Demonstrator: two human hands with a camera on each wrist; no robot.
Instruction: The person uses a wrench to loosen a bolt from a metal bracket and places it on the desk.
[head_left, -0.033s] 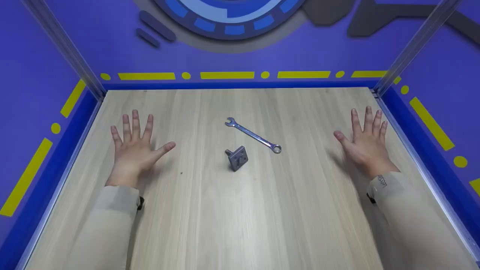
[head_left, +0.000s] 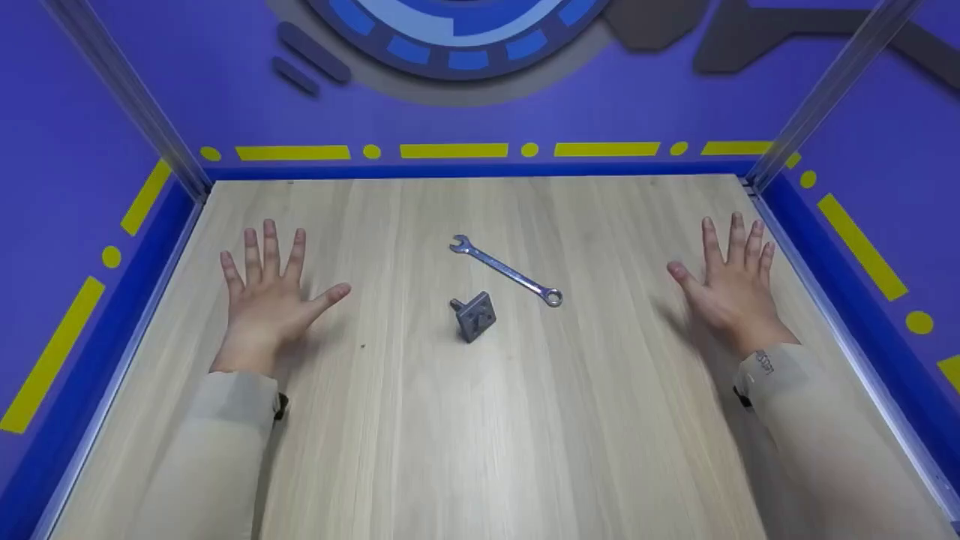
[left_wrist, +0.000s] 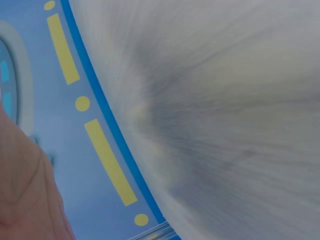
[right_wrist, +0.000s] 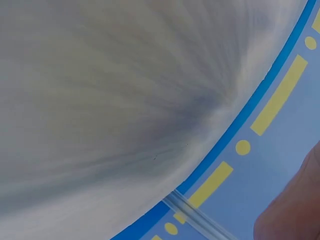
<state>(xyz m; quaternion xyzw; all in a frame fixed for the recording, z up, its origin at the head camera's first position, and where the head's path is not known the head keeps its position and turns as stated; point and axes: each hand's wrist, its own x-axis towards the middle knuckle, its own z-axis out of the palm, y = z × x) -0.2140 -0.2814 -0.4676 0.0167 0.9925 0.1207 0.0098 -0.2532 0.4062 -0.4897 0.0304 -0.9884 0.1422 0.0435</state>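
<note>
A shiny combination wrench point(head_left: 506, 271) lies slantwise on the wooden table point(head_left: 465, 450), its open end at the far left and its ring end nearer on the right. Just in front of it is a small grey metal part point(head_left: 475, 316), a square plate with holes and a stud out of its back, tilted on the tabletop. My left hand point(head_left: 270, 304), palm down with fingers spread, is to the left of both and holds nothing. On the right side my right hand point(head_left: 731, 292) is spread likewise, holding nothing. The wrist views show only part of each hand.
Blue panels point(head_left: 465, 124) with yellow marks stand behind the table and along both sides. Metal posts point(head_left: 832, 97) rise at the back corners. A tiny dark speck point(head_left: 363, 346) lies on the wood between the left hand and the metal part.
</note>
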